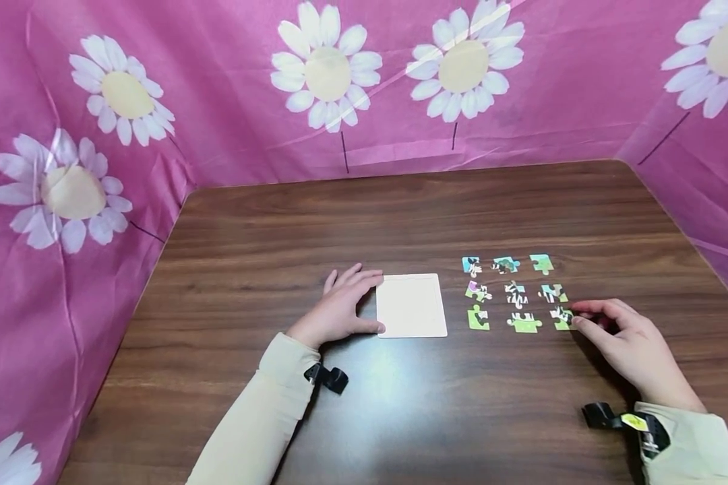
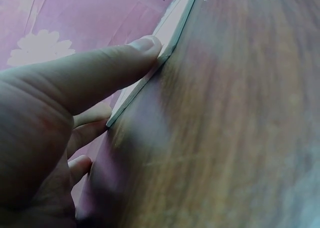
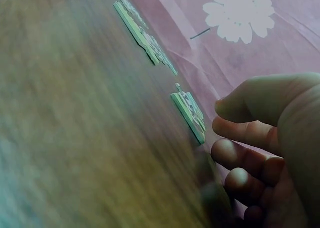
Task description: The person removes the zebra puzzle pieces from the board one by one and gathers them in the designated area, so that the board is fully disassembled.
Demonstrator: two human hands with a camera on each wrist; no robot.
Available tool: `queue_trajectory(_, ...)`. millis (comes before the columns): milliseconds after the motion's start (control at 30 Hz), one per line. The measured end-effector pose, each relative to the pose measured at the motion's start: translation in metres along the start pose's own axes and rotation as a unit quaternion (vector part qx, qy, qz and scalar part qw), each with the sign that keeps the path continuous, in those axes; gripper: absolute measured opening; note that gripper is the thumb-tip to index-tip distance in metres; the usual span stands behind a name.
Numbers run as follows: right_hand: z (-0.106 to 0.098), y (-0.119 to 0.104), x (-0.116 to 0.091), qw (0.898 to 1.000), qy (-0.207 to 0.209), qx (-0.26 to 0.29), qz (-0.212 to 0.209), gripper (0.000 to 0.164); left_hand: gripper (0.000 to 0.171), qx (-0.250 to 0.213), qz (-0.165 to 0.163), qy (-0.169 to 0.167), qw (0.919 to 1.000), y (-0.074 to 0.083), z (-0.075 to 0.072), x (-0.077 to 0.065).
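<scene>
A flat white square board (image 1: 411,306) lies on the wooden table. My left hand (image 1: 340,310) is at its left side, thumb against the near corner and outstretched fingers at the far corner. In the left wrist view the thumb (image 2: 142,47) touches the board's edge. To the board's right, several jigsaw pieces (image 1: 516,294) with green, blue and black-and-white print lie apart in three rows. My right hand (image 1: 637,350) has loosely bent fingers beside the near-right piece (image 1: 562,318). In the right wrist view a small gap shows between the fingertips and that piece (image 3: 189,112).
The brown table (image 1: 267,236) has a pink cloth with daisies (image 1: 388,141) around its far and side edges. Each wrist wears a black strap mount (image 1: 327,378) over a beige sleeve. A bright reflection lies on the table nearer than the board.
</scene>
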State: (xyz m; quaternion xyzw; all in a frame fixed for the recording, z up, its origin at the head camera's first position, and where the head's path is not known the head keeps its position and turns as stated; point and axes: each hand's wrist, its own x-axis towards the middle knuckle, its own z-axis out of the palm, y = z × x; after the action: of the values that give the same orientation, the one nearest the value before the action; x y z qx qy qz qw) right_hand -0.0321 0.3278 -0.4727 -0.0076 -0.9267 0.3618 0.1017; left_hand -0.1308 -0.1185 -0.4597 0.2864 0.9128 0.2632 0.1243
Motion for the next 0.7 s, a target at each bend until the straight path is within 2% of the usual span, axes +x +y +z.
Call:
queue_trajectory(333, -0.005, 0.003, -0.005, 0.999, 0.014, -0.002, 0.041, 0.023, 0.083, -0.009, 0.002, 0.011, 0.9999, 0.007, 0.004, -0.001)
queue_trajectory(500, -0.003, 0.004, -0.007, 0.999, 0.024, 0.008, 0.031, 0.022, 0.082, -0.019, 0.003, 0.021, 0.9996, 0.007, 0.004, -0.002)
queue_trajectory(600, -0.001, 0.003, -0.008, 0.999, 0.036, 0.015, 0.024, 0.022, 0.076, -0.056, 0.004, 0.047, 0.9973, 0.003, 0.007, -0.003)
queue_trajectory(700, 0.001, -0.002, -0.009, 0.998, 0.057, 0.030, 0.010, 0.022, 0.063, -0.132, 0.003, 0.097, 0.9865, -0.001, 0.012, -0.006)
